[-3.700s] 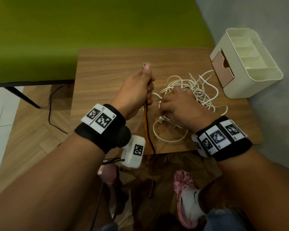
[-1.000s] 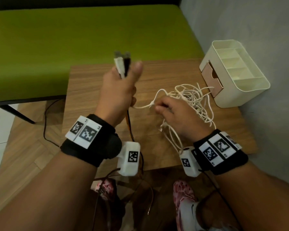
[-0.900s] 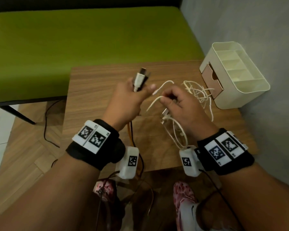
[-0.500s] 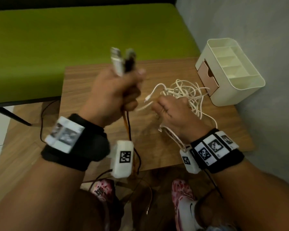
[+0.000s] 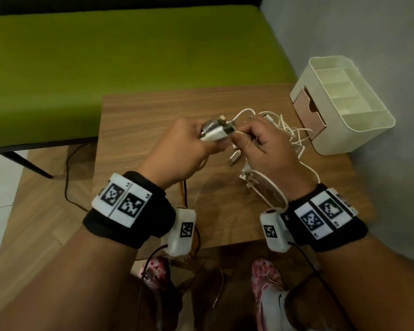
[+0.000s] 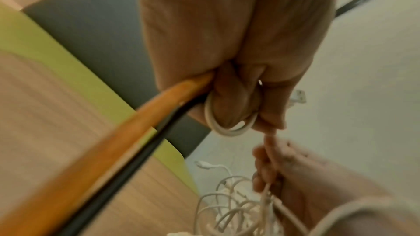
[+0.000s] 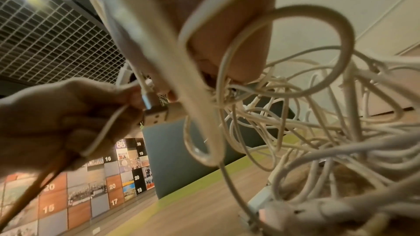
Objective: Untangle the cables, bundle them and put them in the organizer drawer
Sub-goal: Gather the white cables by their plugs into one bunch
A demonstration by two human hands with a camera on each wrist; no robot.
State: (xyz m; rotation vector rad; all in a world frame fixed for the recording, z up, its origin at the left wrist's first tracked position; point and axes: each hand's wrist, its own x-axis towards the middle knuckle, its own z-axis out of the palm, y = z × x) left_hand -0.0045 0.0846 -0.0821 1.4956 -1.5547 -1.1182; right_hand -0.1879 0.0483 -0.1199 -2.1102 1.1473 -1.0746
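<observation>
White cable tangle (image 5: 289, 132) near table (image 5: 153, 111) right edge, beside organizer (image 5: 339, 111). Left hand (image 5: 184, 146) grips plugs (image 5: 216, 131); right hand (image 5: 268, 144) pinches one strand. Cables light, limp, snag-prone; best held at plugs.

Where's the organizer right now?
In the head view the organizer sits at the table's far right corner against the wall, just right of the white cable tangle and beyond the right hand.

Wood-grain table (image 5: 153, 120), glossy plastic organizer (image 5: 359, 130), smooth white cables (image 5: 294, 132)
</observation>
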